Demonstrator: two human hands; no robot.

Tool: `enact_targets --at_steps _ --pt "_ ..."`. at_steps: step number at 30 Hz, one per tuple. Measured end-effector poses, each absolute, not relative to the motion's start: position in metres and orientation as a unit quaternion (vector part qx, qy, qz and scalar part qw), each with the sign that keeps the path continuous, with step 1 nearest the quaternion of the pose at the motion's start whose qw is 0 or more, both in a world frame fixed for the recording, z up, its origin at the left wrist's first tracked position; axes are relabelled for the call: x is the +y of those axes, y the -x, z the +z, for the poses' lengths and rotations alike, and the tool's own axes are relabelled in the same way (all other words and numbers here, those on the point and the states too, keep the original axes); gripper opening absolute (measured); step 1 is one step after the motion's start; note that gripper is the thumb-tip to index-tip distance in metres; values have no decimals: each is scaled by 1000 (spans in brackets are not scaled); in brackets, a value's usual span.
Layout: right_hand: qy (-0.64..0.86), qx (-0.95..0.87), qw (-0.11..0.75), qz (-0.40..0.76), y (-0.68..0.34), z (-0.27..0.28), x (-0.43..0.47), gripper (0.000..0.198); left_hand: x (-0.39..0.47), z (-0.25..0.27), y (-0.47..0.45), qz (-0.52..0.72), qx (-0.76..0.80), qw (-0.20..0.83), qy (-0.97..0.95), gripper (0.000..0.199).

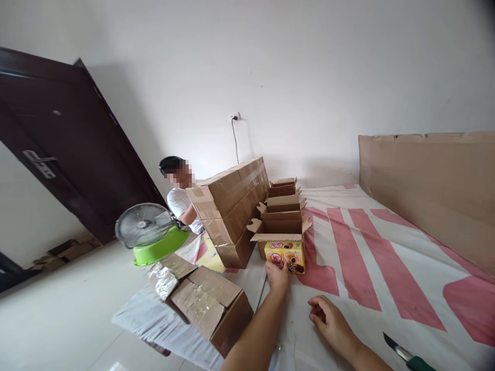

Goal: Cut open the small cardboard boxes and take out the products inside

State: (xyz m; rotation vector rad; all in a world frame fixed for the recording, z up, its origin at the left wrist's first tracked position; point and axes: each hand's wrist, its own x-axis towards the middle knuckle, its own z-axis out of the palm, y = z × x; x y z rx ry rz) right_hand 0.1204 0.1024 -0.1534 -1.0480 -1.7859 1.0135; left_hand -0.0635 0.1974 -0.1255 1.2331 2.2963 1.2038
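My left hand (277, 274) grips a yellow printed snack box (286, 252), fingers at its left side and thumb on its front. The snack box is at the near end of an open carton (280, 225) with raised flaps; whether it is partly inside is hard to tell. Several more open cartons (283, 203) line up behind it. Over the cloth, to the right, my right hand (330, 322) is loosely curled and empty, thumb apart from the fingers. A knife (404, 353) with a green handle lies right of that hand.
Taped cartons (232, 203) are stacked left of the open ones. Closer, two taped cartons (209, 299) stand at the left edge. A cardboard sheet (425, 190) borders the right. A co-worker (181, 201) sits behind the stack, near a fan (143, 225) and green basin (160, 246).
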Motion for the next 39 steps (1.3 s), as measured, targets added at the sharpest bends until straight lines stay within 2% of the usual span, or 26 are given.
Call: enact_targets --at_steps 5,10,18,20,21,23,24,26,28,29,35,39 --pt "418 -709 410 393 -124 -149 102 20 197 -125 60 342 744 145 -555 66" --pt "414 -709 406 401 -127 -150 104 23 170 -128 61 257 698 161 -649 50" --pt "416 -711 387 414 -131 -162 113 31 100 -124 51 208 667 212 -684 61" --pt "420 -710 384 415 -132 -162 113 33 60 -116 56 202 612 248 -723 61" --pt "424 -709 379 417 -132 -163 113 35 41 -108 62 208 563 270 -753 55" --pt "434 -707 363 424 -133 -165 113 37 9 -87 85 288 399 322 -809 46" --pt "437 -708 354 427 -133 -167 113 38 -1 -73 101 335 382 300 -807 39" --pt "441 -710 343 429 -134 -171 113 38 -5 -43 138 455 450 154 -753 26" --pt "439 -715 341 424 -133 -174 112 37 5 -14 180 579 556 -17 -596 27" --pt "439 -717 342 419 -133 -174 112 37 13 0 202 602 580 -55 -545 29" --pt "437 -731 347 394 -131 -173 112 34 35 62 323 589 709 -106 -372 25" --pt "451 -737 347 364 -126 -177 115 35 29 57 359 518 800 -74 -294 34"
